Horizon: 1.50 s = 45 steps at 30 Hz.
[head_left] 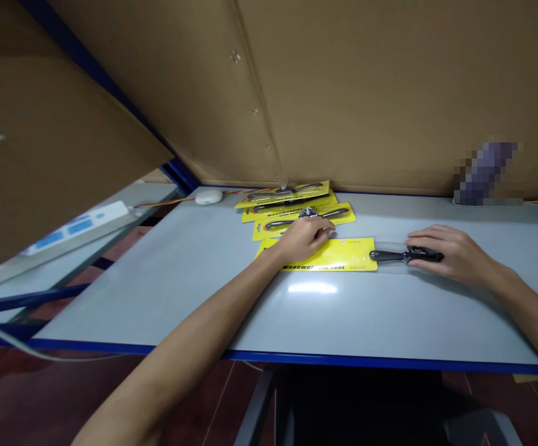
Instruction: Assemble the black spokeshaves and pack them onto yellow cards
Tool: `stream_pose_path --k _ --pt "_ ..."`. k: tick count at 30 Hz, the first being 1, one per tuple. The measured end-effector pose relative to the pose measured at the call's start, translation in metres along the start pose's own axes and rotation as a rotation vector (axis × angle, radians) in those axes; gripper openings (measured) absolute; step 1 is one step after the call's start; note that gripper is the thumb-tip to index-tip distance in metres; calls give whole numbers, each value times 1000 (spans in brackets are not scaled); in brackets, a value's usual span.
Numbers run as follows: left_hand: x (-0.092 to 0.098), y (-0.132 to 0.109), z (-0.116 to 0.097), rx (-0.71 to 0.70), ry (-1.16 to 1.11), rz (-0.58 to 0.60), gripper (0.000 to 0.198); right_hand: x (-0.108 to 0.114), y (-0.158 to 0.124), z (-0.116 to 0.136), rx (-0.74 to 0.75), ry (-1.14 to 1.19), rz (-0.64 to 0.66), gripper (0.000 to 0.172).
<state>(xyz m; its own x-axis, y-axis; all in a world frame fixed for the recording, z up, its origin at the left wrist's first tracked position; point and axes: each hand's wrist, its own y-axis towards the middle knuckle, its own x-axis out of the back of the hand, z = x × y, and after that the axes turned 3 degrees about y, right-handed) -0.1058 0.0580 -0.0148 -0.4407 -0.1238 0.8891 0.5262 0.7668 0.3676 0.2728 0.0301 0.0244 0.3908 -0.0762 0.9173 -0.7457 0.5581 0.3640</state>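
A yellow backing card printed "WOODWORKING TOOL" lies flat near the middle of the table. My left hand is on its upper left part with curled fingers, gripping it; the fingertips are partly hidden. To the right, a clear plastic sleeve extends beyond the card's end. In it lies a black spokeshave with a slim handle pointing at the card. My right hand is closed around the spokeshave's right part, covering its far handle. Behind my left hand are several carded spokeshaves, overlapping in a staggered pile.
A white earbud-like case sits at the back left of the grey table. Left of the table lies a white power strip on a lower surface. Cardboard panels stand behind. A blurred purple object is at the back right.
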Motion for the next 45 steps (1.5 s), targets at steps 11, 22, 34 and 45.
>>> stream_pose_path --k 11,22,34,45 --pt "9 -1 -1 74 109 160 37 -4 -1 4 52 -52 -98 27" --pt "13 -1 6 118 145 199 39 -5 0 3 44 -29 -110 26" --pt "19 -1 10 140 142 238 38 1 1 4 18 -33 -150 27" --pt "20 1 8 138 115 189 43 2 -4 -9 2 -82 -165 28"
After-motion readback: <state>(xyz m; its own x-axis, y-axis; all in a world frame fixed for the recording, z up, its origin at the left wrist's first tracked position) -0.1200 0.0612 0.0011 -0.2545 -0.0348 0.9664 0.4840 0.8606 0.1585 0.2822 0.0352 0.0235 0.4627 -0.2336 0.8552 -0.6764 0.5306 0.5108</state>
